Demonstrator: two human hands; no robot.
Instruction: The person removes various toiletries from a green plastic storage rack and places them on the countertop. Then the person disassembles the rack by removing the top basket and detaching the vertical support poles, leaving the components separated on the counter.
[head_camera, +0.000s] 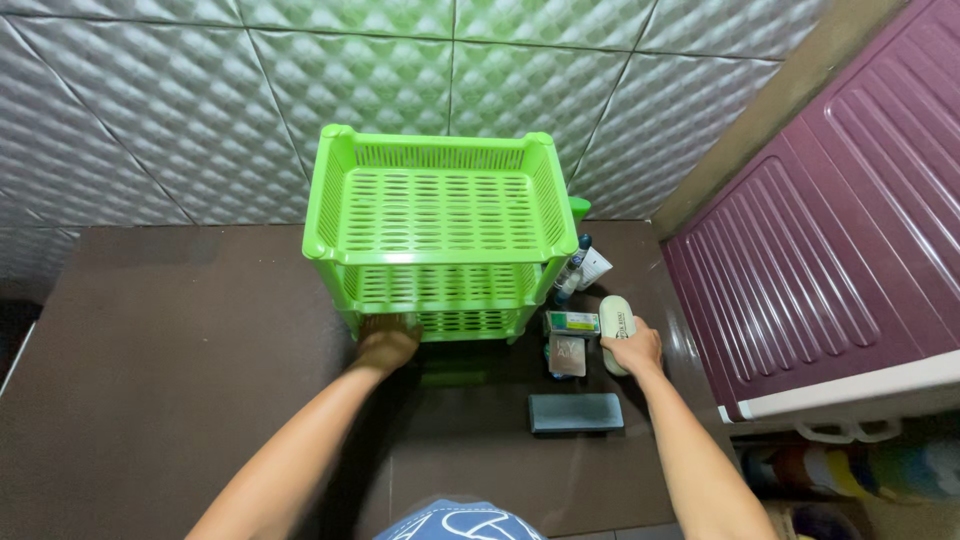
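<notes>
Your left hand (387, 345) has its fingers tucked out of sight under the green rack (440, 225). The rack hides most of the bottles (578, 262) behind it. The bottom edge cuts off both your forearms.

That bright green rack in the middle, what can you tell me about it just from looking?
The green rack is a three-tier shelf that looks like moulded plastic, bright lime in colour. Each tray has a slotted floor and low slotted walls, with corner posts joining the tiers. It stands upright on the dark brown floor, close to the quilted grey wall. The top tray is empty. The left hand reaches into the bottom tier; small bottles and boxes sit beside its right side.
</notes>
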